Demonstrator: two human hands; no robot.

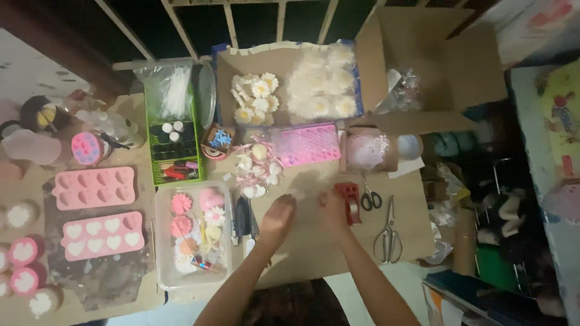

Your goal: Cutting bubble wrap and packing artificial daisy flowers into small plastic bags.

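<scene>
Both hands meet at the middle of the desk. The left hand lies palm-down with fingers loosely curled; whether it holds anything I cannot tell. The right hand touches the red tape dispenser, which lies just to its right, long axis running away from the person. Scissors lie farther right.

A single head-worn view looks almost straight down from well above the desk, taking in its whole width; the wearer's forearms enter from the bottom centre of the frame.
</scene>
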